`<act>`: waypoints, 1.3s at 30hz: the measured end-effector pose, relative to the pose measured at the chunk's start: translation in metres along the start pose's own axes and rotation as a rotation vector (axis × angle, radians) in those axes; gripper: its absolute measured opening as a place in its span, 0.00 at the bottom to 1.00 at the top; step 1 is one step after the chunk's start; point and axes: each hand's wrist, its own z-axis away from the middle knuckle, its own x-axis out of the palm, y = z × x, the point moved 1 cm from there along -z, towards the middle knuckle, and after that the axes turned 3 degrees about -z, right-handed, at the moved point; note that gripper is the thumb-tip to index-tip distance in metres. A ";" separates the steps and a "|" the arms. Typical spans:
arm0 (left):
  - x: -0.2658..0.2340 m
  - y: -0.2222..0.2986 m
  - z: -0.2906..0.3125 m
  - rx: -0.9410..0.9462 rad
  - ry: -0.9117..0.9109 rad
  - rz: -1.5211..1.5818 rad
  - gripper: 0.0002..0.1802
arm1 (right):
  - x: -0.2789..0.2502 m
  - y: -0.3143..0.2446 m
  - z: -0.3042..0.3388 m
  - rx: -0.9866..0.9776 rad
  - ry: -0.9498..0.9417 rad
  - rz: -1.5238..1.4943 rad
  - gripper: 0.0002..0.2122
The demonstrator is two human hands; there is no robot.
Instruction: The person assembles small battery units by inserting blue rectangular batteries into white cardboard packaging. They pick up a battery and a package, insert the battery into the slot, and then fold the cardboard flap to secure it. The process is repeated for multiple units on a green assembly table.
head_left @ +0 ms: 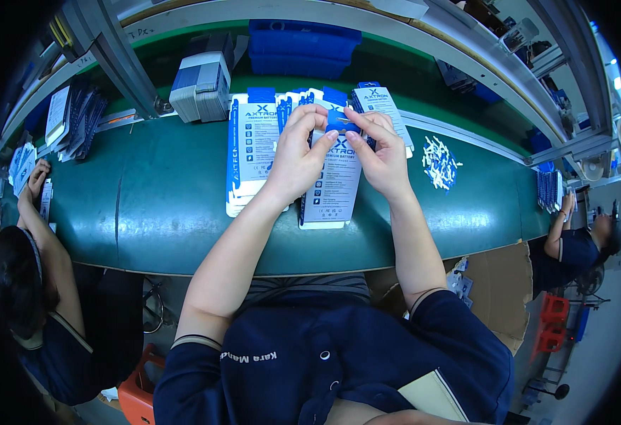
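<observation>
Two hands pinch the blue top of a flat white and blue cardboard package over a green tabletop.

The left hand [298,152] and the right hand [380,152] are both closed on the small blue tab [342,122] at the top of the flat white and blue cardboard package [333,185]. Fingertips from each side meet on the tab. The package lies on the green tabletop [147,205], near the middle, with its lower end close to the near edge. Just beside it on the left sits a stack of the same white and blue packages [250,152]. More lie behind the hands. A little pile of small white pieces [439,163] rests to the right, toward the far edge. A grey and white box [201,85] stands at the far edge on the left. Another person [27,269] sits at the left end of the tabletop.
</observation>
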 end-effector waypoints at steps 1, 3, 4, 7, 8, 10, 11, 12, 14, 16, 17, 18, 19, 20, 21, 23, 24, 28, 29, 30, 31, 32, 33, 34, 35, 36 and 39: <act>0.000 0.001 0.000 0.008 0.012 -0.012 0.06 | 0.000 -0.003 -0.001 -0.021 0.012 0.052 0.15; 0.000 0.002 0.000 0.005 0.028 0.008 0.06 | -0.001 -0.005 -0.001 -0.052 0.004 0.111 0.15; 0.000 0.002 0.001 0.003 0.035 0.018 0.06 | -0.002 -0.006 -0.001 -0.068 0.000 0.141 0.14; -0.001 0.003 0.001 0.054 0.058 -0.029 0.06 | 0.000 -0.008 -0.002 -0.086 0.021 0.137 0.13; -0.001 0.003 0.001 0.057 0.055 -0.029 0.06 | 0.001 -0.008 -0.002 -0.096 0.030 0.142 0.13; -0.002 0.002 0.000 0.065 0.050 -0.030 0.06 | 0.002 -0.008 -0.003 -0.117 0.048 0.152 0.13; -0.002 0.003 0.001 0.055 0.049 -0.020 0.06 | 0.002 -0.008 -0.002 -0.061 0.036 0.094 0.13; -0.002 0.005 0.000 0.044 0.048 -0.010 0.06 | 0.001 -0.007 -0.001 -0.005 0.024 0.036 0.13; -0.003 0.005 0.000 0.031 0.045 0.006 0.07 | 0.002 -0.006 -0.001 0.100 0.035 -0.186 0.12; -0.002 0.004 0.000 0.029 0.037 0.021 0.07 | 0.003 -0.006 -0.001 0.199 0.082 -0.509 0.11; -0.003 0.003 0.000 0.026 0.040 0.010 0.07 | 0.002 -0.005 -0.001 0.234 0.082 -0.582 0.10; -0.003 0.003 0.000 0.022 0.045 -0.001 0.06 | -0.001 -0.004 -0.001 0.269 0.080 -0.656 0.09; -0.003 0.002 0.000 0.019 0.049 -0.012 0.06 | -0.003 -0.002 -0.001 0.304 0.079 -0.729 0.08; -0.003 0.001 0.000 0.008 0.052 -0.015 0.06 | -0.004 -0.001 -0.001 0.340 0.078 -0.802 0.08; -0.003 0.000 0.000 -0.003 0.055 -0.019 0.06 | -0.005 0.000 -0.001 0.342 0.083 -0.814 0.07; -0.003 -0.001 0.000 -0.015 0.052 -0.030 0.06 | -0.005 0.003 -0.002 0.348 0.092 -0.838 0.06; -0.003 0.000 0.000 -0.015 0.048 -0.038 0.06 | -0.005 0.003 -0.002 0.350 0.095 -0.830 0.06; -0.003 0.001 0.000 -0.028 0.038 -0.040 0.07 | -0.005 0.000 -0.002 0.349 0.103 -0.779 0.05; -0.003 0.001 0.000 -0.029 0.037 -0.041 0.07 | -0.005 -0.002 -0.002 0.346 0.104 -0.763 0.05; -0.003 0.001 0.000 -0.030 0.036 -0.042 0.07 | -0.005 -0.002 -0.002 0.343 0.107 -0.740 0.05; -0.003 0.001 0.000 -0.031 0.036 -0.044 0.06 | -0.005 -0.001 -0.001 0.340 0.111 -0.717 0.05; -0.003 0.001 0.000 -0.030 0.035 -0.042 0.06 | -0.005 -0.001 -0.001 0.337 0.114 -0.695 0.05; -0.002 0.000 0.000 -0.029 0.035 -0.040 0.06 | -0.005 0.000 -0.001 0.338 0.136 -0.697 0.04; -0.002 -0.001 0.000 -0.029 0.035 -0.038 0.06 | -0.004 0.000 -0.001 0.339 0.158 -0.700 0.05; -0.002 -0.001 0.000 -0.024 0.032 -0.042 0.06 | -0.004 0.000 -0.001 0.340 0.180 -0.703 0.05; -0.002 -0.002 -0.001 -0.020 0.028 -0.046 0.06 | -0.004 0.000 -0.001 0.361 0.186 -0.710 0.05; -0.002 -0.003 0.000 -0.012 0.023 -0.041 0.06 | -0.004 -0.001 -0.003 0.401 0.200 -0.730 0.07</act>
